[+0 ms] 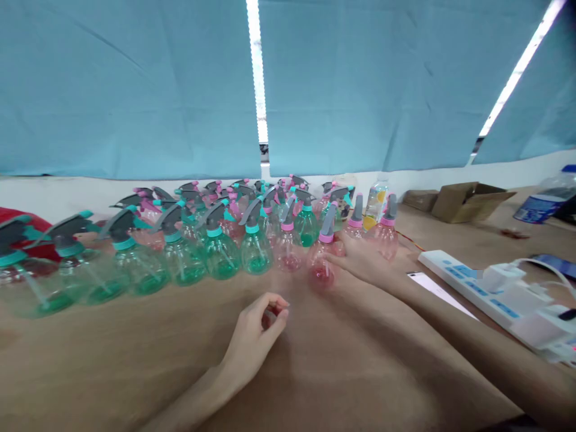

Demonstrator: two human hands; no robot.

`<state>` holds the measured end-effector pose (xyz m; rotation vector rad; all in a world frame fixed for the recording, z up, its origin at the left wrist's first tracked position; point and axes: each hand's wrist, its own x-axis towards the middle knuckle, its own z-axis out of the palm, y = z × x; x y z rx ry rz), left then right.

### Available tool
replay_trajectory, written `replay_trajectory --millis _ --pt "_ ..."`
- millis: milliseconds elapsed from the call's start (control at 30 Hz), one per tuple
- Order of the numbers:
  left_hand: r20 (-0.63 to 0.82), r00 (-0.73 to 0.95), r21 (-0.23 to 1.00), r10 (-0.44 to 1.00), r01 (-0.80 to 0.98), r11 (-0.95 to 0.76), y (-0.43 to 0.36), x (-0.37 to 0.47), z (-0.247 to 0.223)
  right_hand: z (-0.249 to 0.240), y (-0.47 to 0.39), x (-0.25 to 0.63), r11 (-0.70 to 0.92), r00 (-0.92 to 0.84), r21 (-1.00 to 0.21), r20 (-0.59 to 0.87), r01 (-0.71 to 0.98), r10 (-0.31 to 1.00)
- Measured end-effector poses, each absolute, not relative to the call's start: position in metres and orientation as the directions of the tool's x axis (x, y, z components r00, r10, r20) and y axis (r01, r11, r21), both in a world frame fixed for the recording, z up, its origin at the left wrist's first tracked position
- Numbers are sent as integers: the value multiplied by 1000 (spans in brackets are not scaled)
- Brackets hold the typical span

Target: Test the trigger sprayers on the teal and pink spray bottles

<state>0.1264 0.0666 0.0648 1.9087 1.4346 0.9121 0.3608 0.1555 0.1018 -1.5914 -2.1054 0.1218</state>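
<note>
My right hand point(357, 259) reaches along the right side of a pink spray bottle point(320, 273) with a grey and pink trigger head, its fingers closed around the bottle's upper body. That bottle stands upright in the front row. Left of it is another pink spray bottle point(288, 255), then a line of green spray bottles point(222, 258). My left hand point(254, 333) is held over the bare wood in front of the row. Its fingers curl in and the tips come close to the thumb, with nothing visible between them.
More pink and green spray bottles point(306, 225) crowd behind the front row. On the right lie a white power strip point(472, 291) with plugs, a phone point(438, 293) and an open cardboard box point(465, 203). A blue-labelled bottle point(542, 204) stands at far right. Blue cloth point(180, 90) hangs behind.
</note>
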Motion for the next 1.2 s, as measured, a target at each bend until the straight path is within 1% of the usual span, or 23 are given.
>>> replay_trajectory --millis 133,300,367,433,500,667,767,833,933,1033,1067,1100,1133,1200 --pt "167 168 818 972 526 -232 66 122 75 99 136 359 364 -238 -379 340 851 910" --pt "208 170 839 963 475 -265 72 114 92 101 102 344 380 -243 -438 338 815 909" --pt "212 170 837 963 476 -268 75 111 96 102 91 335 381 -238 -429 350 819 906" --pt "212 180 831 961 484 -274 78 108 97 100 84 326 415 -260 -416 380 809 888" --pt "210 203 826 956 486 -285 80 105 97 95 82 318 473 -297 -446 409 760 863" --pt "203 249 856 947 424 -295 80 107 102 79 84 294 568 -384 -587 419 577 823" --pt "230 250 880 941 359 -310 80 112 109 75 82 279 609 -429 -615 435 500 791" --pt "261 243 878 934 343 -334 81 114 111 76 79 272 632 -474 -609 427 479 770" --pt "316 222 854 923 357 -378 83 113 108 86 73 273 646 -493 -572 423 505 760" --pt "346 191 820 919 415 -395 83 109 104 103 59 289 642 -408 -563 496 521 766" --pt "352 183 807 918 438 -397 83 107 104 107 51 297 648 -409 -574 503 501 762" --pt "355 177 796 918 458 -396 83 105 104 109 43 305 677 -466 -585 495 446 734" --pt "355 176 788 918 472 -395 83 103 104 108 33 312 719 -511 -590 518 367 686" --pt "367 163 783 916 478 -399 85 101 105 97 12 324 740 -542 -591 526 322 656"
